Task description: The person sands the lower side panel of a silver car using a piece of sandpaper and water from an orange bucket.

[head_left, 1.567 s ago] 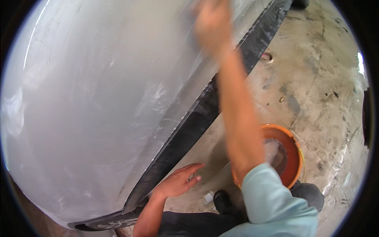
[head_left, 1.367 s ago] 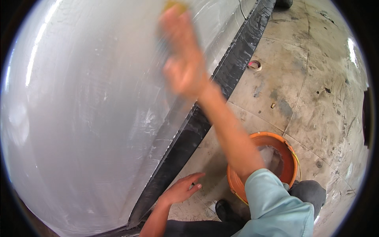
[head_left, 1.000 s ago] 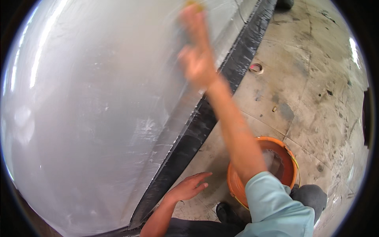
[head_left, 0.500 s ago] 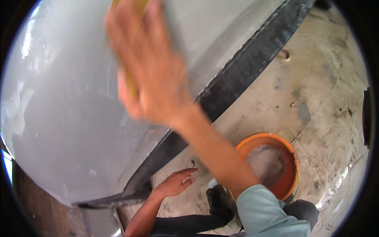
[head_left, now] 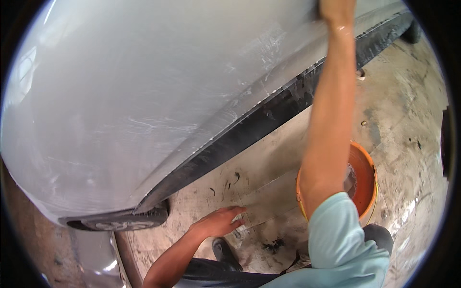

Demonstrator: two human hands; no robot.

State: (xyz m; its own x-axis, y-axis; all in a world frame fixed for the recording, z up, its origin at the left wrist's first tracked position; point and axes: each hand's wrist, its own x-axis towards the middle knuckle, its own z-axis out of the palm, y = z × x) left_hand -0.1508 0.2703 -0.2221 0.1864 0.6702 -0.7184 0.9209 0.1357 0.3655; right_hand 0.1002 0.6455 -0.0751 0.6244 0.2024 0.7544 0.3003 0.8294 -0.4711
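My right hand is at the top edge, against the silver-grey car's side panel, with its fingers cut off by the frame. Half a second ago it gripped a long yellow pad, like a sponge or sanding block; now only a dark blurred edge shows beside the hand. Whitish wet streaks mark the panel. Below runs the car's black sill. My left hand hangs open above the floor, fingers loosely stretched, holding nothing and apart from the car.
An orange bucket with cloudy water stands on the floor, partly hidden by my right forearm. A car wheel is at the lower left, beside a grey panel. My dark shoe rests on the stained concrete floor.
My right hand has swept right along the panel to the upper edge, its arm straightening. The view has shifted, baring more streaks and the wheel. My left hand remains open.
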